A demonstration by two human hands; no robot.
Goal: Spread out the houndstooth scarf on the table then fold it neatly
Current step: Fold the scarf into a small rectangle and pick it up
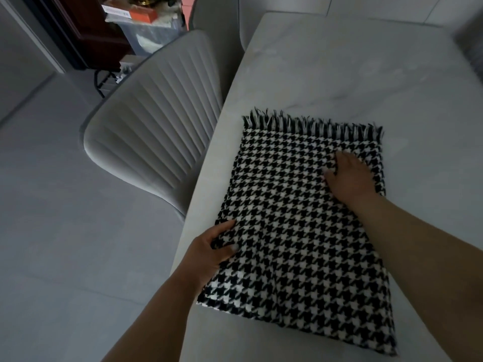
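The black-and-white houndstooth scarf (292, 218) lies folded into a thick rectangle on the pale marble table (339, 74), its fringe at the far end. My left hand (211, 250) is at the scarf's left edge, thumb on top and fingers tucked under the layers, gripping the edge. My right hand (347, 176) rests flat on the upper right part of the scarf, fingers spread and pressing down.
A grey ribbed chair (154, 121) stands close against the table's left edge. A second chair back (217, 14) is at the far end. Grey floor tiles lie to the left, with boxes and a dark cabinet (86, 27) beyond.
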